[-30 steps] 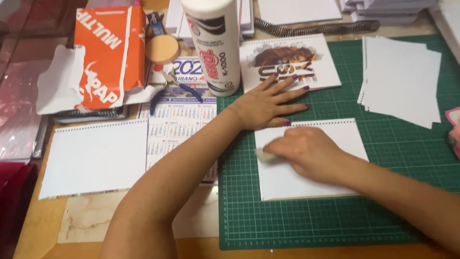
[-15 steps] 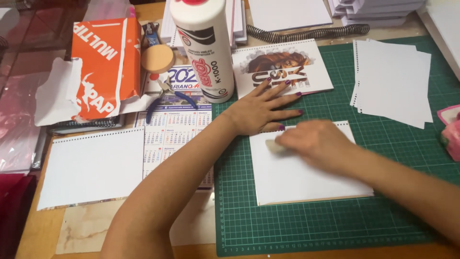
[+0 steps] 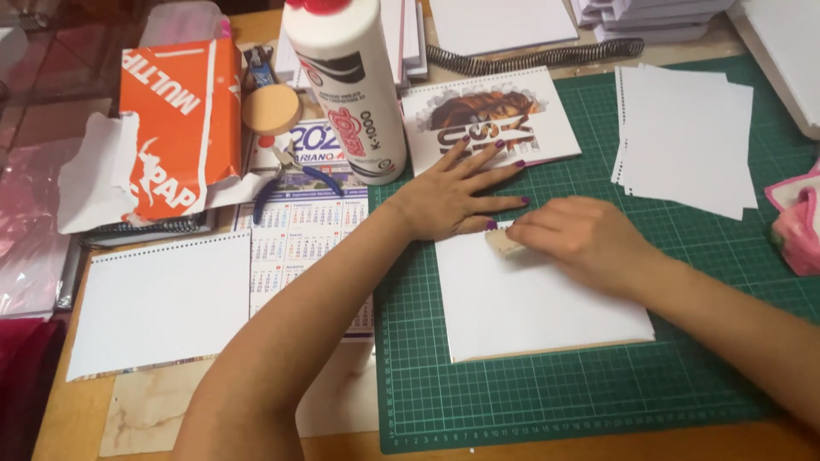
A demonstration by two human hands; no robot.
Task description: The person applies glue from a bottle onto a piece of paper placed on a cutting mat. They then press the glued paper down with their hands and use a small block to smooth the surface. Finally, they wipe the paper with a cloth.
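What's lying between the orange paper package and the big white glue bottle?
In the head view, a round tan sponge pad lies between the orange package and the glue bottle, with blue-handled pliers just below it.

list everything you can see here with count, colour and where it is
cutting mat: 1, green with grid, right half of the table
white sheet on board: 1, white, on the mat under the hands
small pad: 1, tan, on the sheet's top edge, under the right fingers
printed cover: 1, white with picture, top of the mat
punched sheets: a stack, white, upper right of the mat
glue bottle: 1, white, top centre
round sponge: 1, tan, left of the bottle
pliers: 1, blue handles, on the calendar
calendar: 1, pale, left of the mat
paper ream wrapper: 1, orange, upper left
binding coil: 1, black, top
left hand: flat, at the sheet's top left corner
right hand: pressing the pad
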